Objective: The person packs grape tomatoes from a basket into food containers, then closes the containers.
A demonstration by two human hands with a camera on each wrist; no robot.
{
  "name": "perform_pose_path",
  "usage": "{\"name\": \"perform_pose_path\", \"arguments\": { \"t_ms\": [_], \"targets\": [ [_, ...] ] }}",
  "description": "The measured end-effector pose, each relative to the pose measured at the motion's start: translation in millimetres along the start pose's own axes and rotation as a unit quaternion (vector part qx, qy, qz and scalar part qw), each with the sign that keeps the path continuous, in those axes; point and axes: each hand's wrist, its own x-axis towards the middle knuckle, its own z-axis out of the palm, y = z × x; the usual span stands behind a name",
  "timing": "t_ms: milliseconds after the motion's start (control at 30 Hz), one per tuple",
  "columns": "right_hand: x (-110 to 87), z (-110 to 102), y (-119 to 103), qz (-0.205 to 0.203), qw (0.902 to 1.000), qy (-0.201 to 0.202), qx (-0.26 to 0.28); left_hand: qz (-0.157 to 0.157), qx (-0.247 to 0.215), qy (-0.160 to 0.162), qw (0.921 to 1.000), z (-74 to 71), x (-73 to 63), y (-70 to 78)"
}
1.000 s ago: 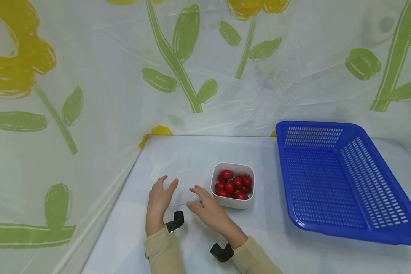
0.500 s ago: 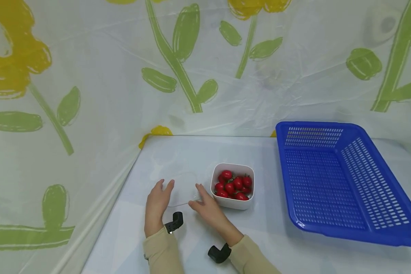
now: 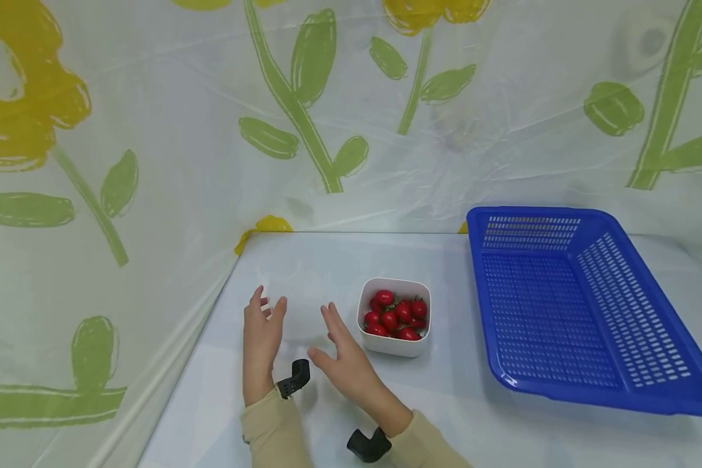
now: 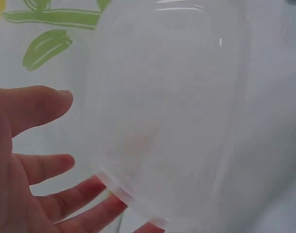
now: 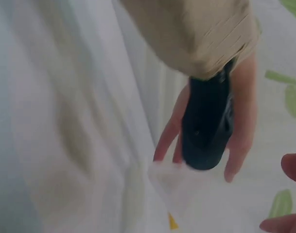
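Note:
A clear plastic lid (image 4: 162, 107) with rounded corners fills much of the left wrist view. In the head view it is too transparent to make out. My left hand (image 3: 260, 341) touches the lid's rim with several fingertips, while its thumb (image 4: 41, 104) stays apart from it. My right hand (image 3: 351, 364) is opposite, fingers extended and thumb spread; whether it touches the lid cannot be seen. In the right wrist view, the lid (image 5: 174, 182) shows faintly at the left hand's fingertips. Beside the right hand is a white square tub (image 3: 392, 348) of cherry tomatoes (image 3: 389, 320).
A large blue plastic basket (image 3: 561, 383) with slotted sides stands on the right of the white table (image 3: 444, 416). Flower-printed sheeting (image 3: 181, 130) hangs behind and to the left. Both wrists carry black camera mounts (image 3: 295, 378).
The lid's outline, earlier visible lying between the hands, no longer shows there. The left hand has shifted up and left, and both hands' fingers now point farther forward. Tub and basket stay put.

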Motion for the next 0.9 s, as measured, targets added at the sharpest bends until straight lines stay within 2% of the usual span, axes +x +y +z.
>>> {"name": "perform_pose_path", "arguments": {
  "t_ms": [167, 300, 433, 500, 567, 667, 767, 800, 900],
  "targets": [
    [-5.9, -6.4, -17.6, -0.030, 0.9986, 0.026, -0.035, 0.027, -0.080, 0.024, 0.9961, 1.4, -1.3, 9.9],
    [-10.6, -18.7, -24.4, -0.045, 0.9970, 0.048, -0.040, 0.046, -0.147, 0.035, 0.9874, 10.3, -1.8, 14.4],
    [-13.2, -36.9, -26.1, -0.061, 0.9950, 0.072, -0.032, 0.077, -0.232, 0.027, 0.9694, 22.0, -1.9, 19.7],
    [-13.4, -47.6, -26.7, -0.066, 0.9939, 0.086, -0.018, 0.097, -0.273, 0.017, 0.9571, 27.0, -1.7, 23.2],
    [-14.6, -59.1, -27.1, -0.065, 0.9926, 0.101, -0.012, 0.118, -0.307, -0.002, 0.9443, 32.0, -2.8, 26.5],
    [-16.8, -76.0, -26.6, -0.061, 0.9904, 0.124, 0.009, 0.162, -0.326, -0.044, 0.9303, 41.6, -3.6, 30.0],
    [-19.6, -91.6, -22.1, -0.062, 0.9869, 0.142, 0.047, 0.206, -0.325, -0.107, 0.9167, 53.3, -3.7, 31.4],
    [-20.9, -96.3, -19.6, -0.063, 0.9848, 0.149, 0.063, 0.218, -0.316, -0.128, 0.9143, 57.5, -3.8, 31.4],
    [-25.6, -108.7, -11.7, -0.057, 0.9801, 0.172, 0.080, 0.238, -0.304, -0.188, 0.9032, 69.0, -4.4, 29.9]
  ]
}}
